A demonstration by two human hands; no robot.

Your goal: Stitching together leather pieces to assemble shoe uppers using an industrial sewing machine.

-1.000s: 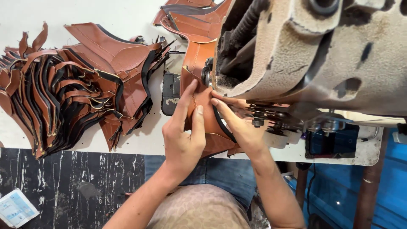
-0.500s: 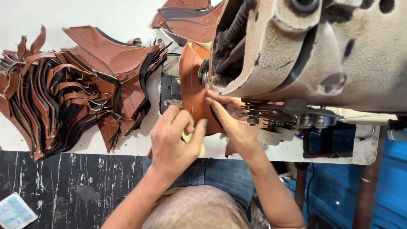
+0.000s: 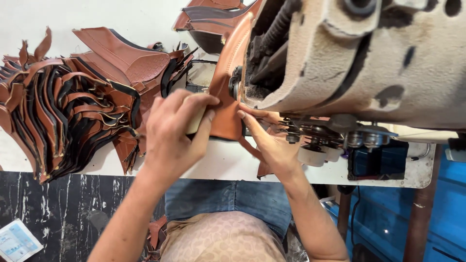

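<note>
Left hand clamped on a brown leather piece, a pale block pinched under the fingers. Right hand flat-fingered, pressing the same piece from the other side, just beneath the sewing machine. Standing upright between both hands, curved edge snug against the machine's head. Hardly any room there. Left of the left hand, crowding the white desk: a stack of cut leather pieces, brown grain, black edging, tips curling. Bare desk strip along the near edge.
</note>
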